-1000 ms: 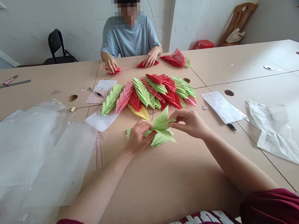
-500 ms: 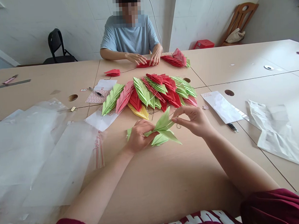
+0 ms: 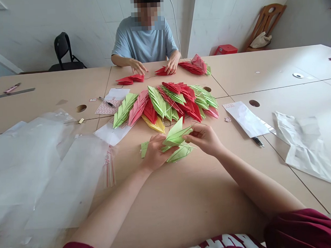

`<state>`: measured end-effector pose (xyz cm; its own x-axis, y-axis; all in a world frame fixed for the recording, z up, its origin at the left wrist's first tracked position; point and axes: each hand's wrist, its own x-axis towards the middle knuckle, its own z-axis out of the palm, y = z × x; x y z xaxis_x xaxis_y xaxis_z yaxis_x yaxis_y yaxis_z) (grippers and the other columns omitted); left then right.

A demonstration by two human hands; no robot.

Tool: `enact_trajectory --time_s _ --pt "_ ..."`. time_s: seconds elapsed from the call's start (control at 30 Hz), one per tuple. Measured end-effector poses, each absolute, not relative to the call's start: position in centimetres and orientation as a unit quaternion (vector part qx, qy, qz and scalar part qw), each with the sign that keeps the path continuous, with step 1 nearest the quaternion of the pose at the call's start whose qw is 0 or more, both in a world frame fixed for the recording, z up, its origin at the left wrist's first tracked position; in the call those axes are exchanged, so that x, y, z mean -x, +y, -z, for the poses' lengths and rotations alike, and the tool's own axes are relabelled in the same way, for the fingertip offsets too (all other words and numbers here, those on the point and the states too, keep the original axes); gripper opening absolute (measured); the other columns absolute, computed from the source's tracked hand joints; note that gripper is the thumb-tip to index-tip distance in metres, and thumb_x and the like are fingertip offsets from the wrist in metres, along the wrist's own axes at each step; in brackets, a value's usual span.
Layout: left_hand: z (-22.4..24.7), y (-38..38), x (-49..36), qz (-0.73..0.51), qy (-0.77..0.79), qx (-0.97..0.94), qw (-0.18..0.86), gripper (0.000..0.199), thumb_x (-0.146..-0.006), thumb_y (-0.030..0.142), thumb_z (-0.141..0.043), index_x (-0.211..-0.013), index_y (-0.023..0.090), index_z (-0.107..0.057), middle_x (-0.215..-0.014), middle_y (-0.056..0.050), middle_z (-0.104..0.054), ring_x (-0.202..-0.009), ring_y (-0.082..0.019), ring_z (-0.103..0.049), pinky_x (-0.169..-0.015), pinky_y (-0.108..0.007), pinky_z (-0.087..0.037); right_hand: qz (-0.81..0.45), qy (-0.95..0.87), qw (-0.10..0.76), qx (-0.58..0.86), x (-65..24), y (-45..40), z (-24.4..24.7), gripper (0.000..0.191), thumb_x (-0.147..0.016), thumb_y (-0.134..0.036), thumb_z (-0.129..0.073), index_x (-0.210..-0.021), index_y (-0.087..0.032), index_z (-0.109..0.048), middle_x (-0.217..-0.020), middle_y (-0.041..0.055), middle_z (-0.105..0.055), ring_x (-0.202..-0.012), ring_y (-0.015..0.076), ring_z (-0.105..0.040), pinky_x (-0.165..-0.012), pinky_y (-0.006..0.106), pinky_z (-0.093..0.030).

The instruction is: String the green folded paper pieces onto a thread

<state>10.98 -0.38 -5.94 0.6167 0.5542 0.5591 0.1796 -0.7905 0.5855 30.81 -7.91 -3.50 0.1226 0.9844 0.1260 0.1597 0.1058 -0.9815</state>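
Paper (image 3: 175, 139), pale green and folded into pointed leaves, is held between the left hand (image 3: 156, 153) and the right hand (image 3: 204, 138), ahead of the middle of the counter's (image 3: 182, 196) near edge and well in from it. Its long axis runs roughly left to right, bridging the gap from one hand to the other — neither hand is nearer, as both touch it. The left hand grips the left part, thumb in front and fingers curled over the back. The right hand pinches a leaf near its right-hand tip, between thumb and fingertips. The paper looks thin and crisp, with sharp creases; one leaf stands free, pointing towards the counter's far edge. Just below it, nearer the wearer, is a matching green bundle (image 3: 180, 155) — whether the two are joined I cannot tell.

Beyond the hands, towards the far edge, spreads a heap (image 3: 159, 102) of red, pink, green and yellow folded pieces. Another person (image 3: 144, 40) sits at the far edge, with red folded pieces (image 3: 128, 80) in front. Translucent plastic sheets (image 3: 47, 173) lie across the near left corner; a white plastic bag (image 3: 306, 143) lies towards the right edge.
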Motion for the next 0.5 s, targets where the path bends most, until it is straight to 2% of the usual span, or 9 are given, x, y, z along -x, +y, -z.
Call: enact_trajectory --time_s 0.1,0.27,0.37,0.5 --pt "6.3 -0.3 -10.9 -0.383 0.214 -0.866 0.238 0.016 -0.085 0.038 -0.068 -0.085 0.022 -0.071 -0.083 -0.001 -0.068 -0.08 -0.017 -0.06 -0.073 -0.032 -0.044 -0.434 -0.527 0.509 0.524 -30.2 -7.9 4.3 0.025 -0.076 -0.042 -0.075 -0.077 -0.017 -0.067 -0.068 0.0022 -0.065 -0.061 0.0152 -0.058 -0.054 0.028 -0.045" --pt "6.3 0.0 -10.8 -0.371 0.194 -0.876 0.24 0.021 -0.091 0.037 -0.059 -0.088 0.019 -0.069 -0.085 -0.003 -0.068 -0.083 -0.019 -0.061 -0.076 -0.035 -0.043 -0.442 -0.546 0.495 0.512 -29.6 -8.1 4.7 0.029 -0.077 -0.04 -0.074 -0.094 -0.017 -0.069 -0.087 0.0056 -0.07 -0.078 0.019 -0.065 -0.067 0.031 -0.052" --pt "6.3 -0.1 -10.8 -0.362 0.184 -0.88 0.245 0.021 -0.091 0.037 -0.059 -0.085 0.019 -0.068 -0.084 -0.003 -0.068 -0.083 -0.02 -0.061 -0.076 -0.036 -0.042 -0.414 -0.567 0.49 0.517 -29.6 -8.2 4.6 0.026 -0.078 -0.039 -0.073 -0.091 -0.017 -0.071 -0.09 0.006 -0.07 -0.082 0.0192 -0.065 -0.07 0.031 -0.052" --pt "6.3 0.0 -10.8 -0.346 0.151 -0.892 0.248 0.018 -0.091 0.034 -0.06 -0.083 0.019 -0.066 -0.082 -0.001 -0.068 -0.082 -0.018 -0.062 -0.084 -0.037 -0.044 -0.447 -0.554 0.488 0.505 -29.7 -8.3 4.6 0.026 -0.077 -0.042 -0.074 -0.083 -0.017 -0.073 -0.079 0.0039 -0.07 -0.074 0.0185 -0.065 -0.064 0.03 -0.052"
